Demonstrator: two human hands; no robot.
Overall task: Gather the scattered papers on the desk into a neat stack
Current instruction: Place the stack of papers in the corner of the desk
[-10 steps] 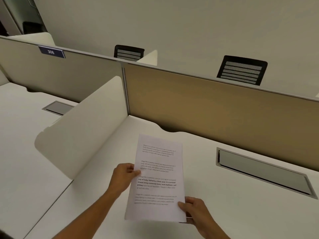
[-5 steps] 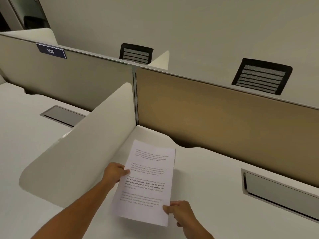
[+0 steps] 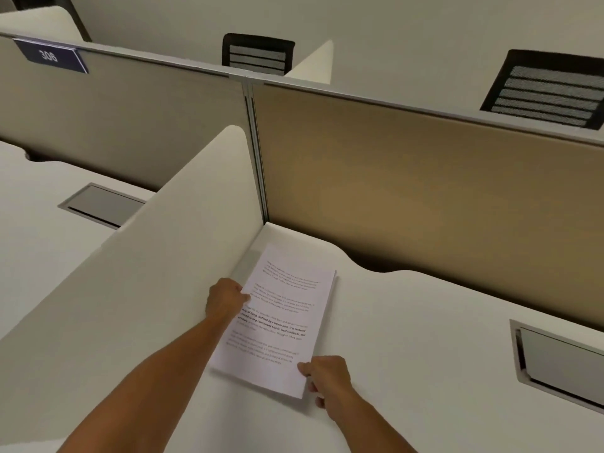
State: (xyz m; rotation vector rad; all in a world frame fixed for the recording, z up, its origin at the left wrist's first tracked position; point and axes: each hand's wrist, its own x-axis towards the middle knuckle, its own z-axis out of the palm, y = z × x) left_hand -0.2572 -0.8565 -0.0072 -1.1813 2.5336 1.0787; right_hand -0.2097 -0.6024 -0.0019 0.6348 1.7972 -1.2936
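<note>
A stack of white printed papers lies on or just above the white desk, close to the back left corner, edges lined up. My left hand grips the stack's left edge, thumb on top. At the near right corner my right hand pinches the stack, thumb on the top sheet and fingers underneath. Whether the stack rests flat on the desk I cannot tell.
A white side divider stands just left of the stack. A tan back panel closes the desk's far side. A grey cable hatch is set into the desk at the right. Two black chair backs rise behind the panel.
Both hands have carried the stack forward and left toward the desk's back corner and lowered it. The grips on the left edge and near right corner are unchanged.
</note>
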